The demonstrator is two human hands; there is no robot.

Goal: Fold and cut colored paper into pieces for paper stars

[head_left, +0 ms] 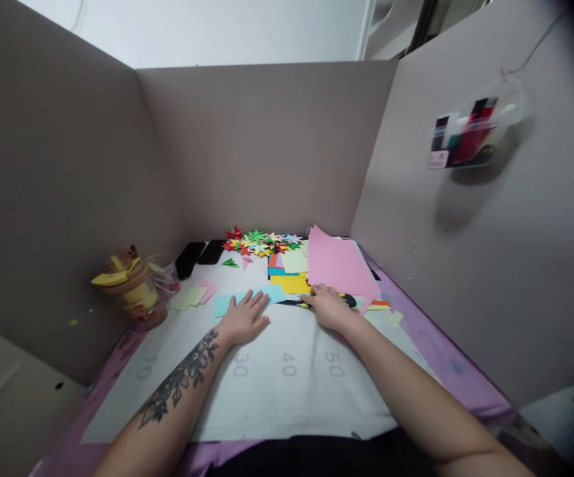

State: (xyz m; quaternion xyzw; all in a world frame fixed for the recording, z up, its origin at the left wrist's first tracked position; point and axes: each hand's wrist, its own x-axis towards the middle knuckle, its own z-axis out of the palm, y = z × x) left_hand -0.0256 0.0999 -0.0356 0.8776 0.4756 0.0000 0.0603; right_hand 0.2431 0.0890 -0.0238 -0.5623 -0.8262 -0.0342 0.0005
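My left hand (244, 317) lies flat with its fingers spread on a light blue paper strip (224, 305), near the middle of the white sheet (267, 397). To its right, my right hand (327, 306) has its fingers curled over the handle area of dark scissors with yellow parts (349, 300); the blades point left towards the blue strip. Beyond that hand lies a large pink sheet (339, 265), over other coloured papers. A yellow paper (289, 285) shows just left of the pink one.
Folded paper stars (257, 243) are heaped at the back. Two black phones (190, 259) lie back left, near green and pink paper pieces (188, 299). A brown and yellow cup (138, 291) stands at left. Grey panels (267, 146) enclose the table; a plastic bag (470, 136) hangs right.
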